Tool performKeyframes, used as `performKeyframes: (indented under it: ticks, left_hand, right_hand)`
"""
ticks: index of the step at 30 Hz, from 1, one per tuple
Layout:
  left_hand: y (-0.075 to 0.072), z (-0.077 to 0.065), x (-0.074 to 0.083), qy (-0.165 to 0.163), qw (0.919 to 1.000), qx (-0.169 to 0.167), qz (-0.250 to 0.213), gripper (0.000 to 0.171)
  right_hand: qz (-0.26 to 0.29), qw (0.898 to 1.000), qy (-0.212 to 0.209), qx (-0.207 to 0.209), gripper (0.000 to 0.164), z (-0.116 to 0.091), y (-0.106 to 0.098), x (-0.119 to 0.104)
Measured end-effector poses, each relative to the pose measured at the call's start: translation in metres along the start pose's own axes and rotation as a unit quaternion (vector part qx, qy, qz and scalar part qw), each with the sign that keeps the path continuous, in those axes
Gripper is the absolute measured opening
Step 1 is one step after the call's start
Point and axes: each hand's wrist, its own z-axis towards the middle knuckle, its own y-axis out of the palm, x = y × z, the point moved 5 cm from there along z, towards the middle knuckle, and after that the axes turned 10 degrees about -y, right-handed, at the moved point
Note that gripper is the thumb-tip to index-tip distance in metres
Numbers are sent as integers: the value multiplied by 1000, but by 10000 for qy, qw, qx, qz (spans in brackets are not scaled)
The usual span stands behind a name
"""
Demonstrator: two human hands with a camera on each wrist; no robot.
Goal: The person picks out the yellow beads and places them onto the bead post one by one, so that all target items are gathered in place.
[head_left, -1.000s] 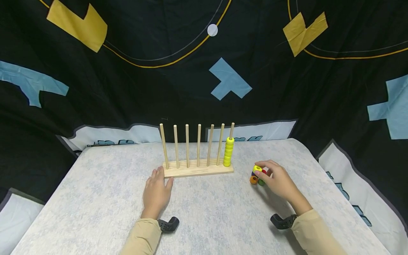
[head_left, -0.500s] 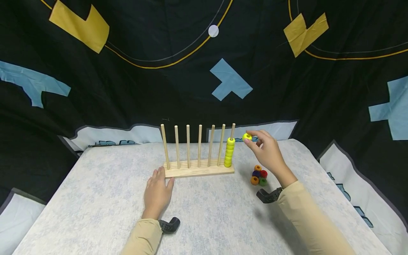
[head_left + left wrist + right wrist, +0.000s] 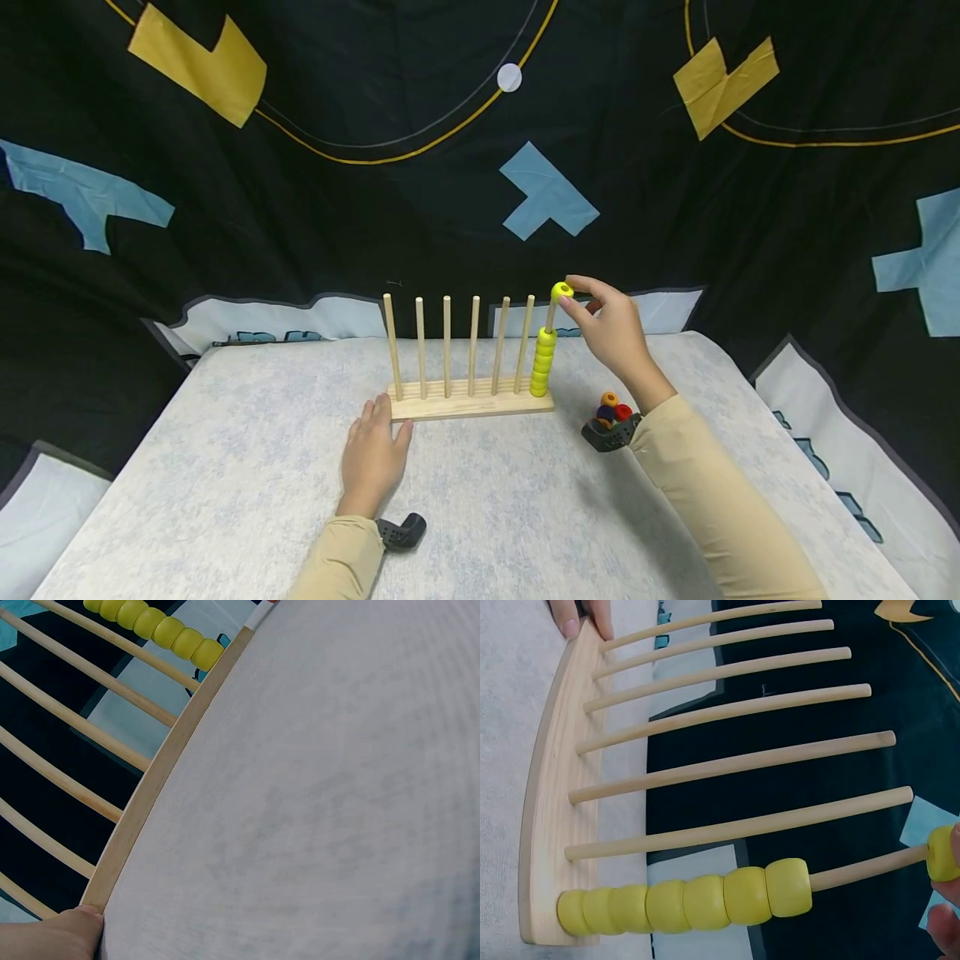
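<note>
A wooden rack [image 3: 471, 406] with several upright pegs stands on the table. Its rightmost peg carries a stack of yellow beads [image 3: 543, 363]; the other pegs are bare. My right hand [image 3: 617, 329] pinches a yellow bead [image 3: 562, 291] between thumb and fingertips, right at the top of that peg. In the right wrist view the held bead [image 3: 942, 853] meets the peg's tip. My left hand [image 3: 372, 458] rests at the rack's left end, thumb [image 3: 64, 934] against the front edge of the base and fingers at its side.
Right of the rack lies a small cluster of loose beads, orange [image 3: 610, 400], red [image 3: 622, 412] and dark blue, partly hidden behind the black wrist camera [image 3: 611, 433]. A dark patterned curtain [image 3: 420, 217] hangs behind the table [image 3: 480, 508].
My right hand took a yellow bead from the loose cluster, lifted it and carried it up and left to the top of the rightmost peg. The left hand stays at the rack.
</note>
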Motion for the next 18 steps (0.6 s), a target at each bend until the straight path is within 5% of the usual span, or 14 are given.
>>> performKeyframes:
  ticks: [18]
  left_hand:
    - [0, -1, 1, 11, 10000, -25, 45, 70]
  right_hand:
    - [-18, 9997, 172, -151, 42, 5, 9, 3]
